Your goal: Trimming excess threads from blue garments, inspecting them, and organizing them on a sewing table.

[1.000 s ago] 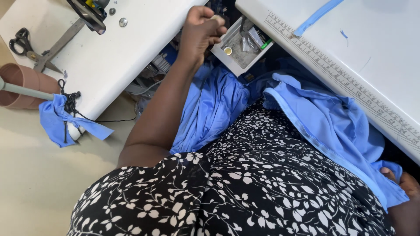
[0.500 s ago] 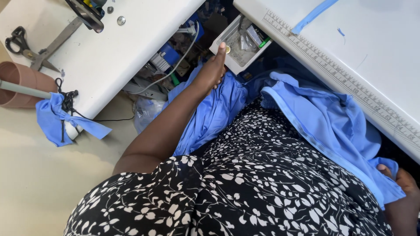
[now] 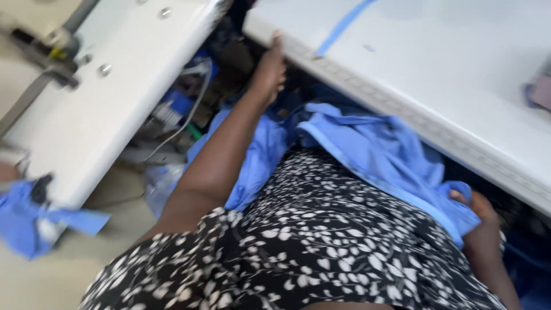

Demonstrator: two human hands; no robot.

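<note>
1. Two hands in view, two white desks, one large blue garment (image 3: 379,155) on the lap, one blue scrap (image 3: 28,221) hanging at the near corner of the left desk (image 3: 109,109).
2. Blue garment: bunched, long axis runs diagonally from under the front edge of the right desk (image 3: 459,74) down toward the lower right, following that edge. A lighter folded band runs along the same line.
3. Left hand (image 3: 270,69): arm stretched up through the gap between the desks, fingers curled, fingertips touching the front edge of the right desk near its left corner. It holds nothing that I can see.
4. Right hand (image 3: 479,215): low, under the right desk's front edge, closed on the lower end of the blue garment; fingers mostly hidden by cloth.
5. Frame is motion-blurred; small parts on the left desk are not readable.
</note>
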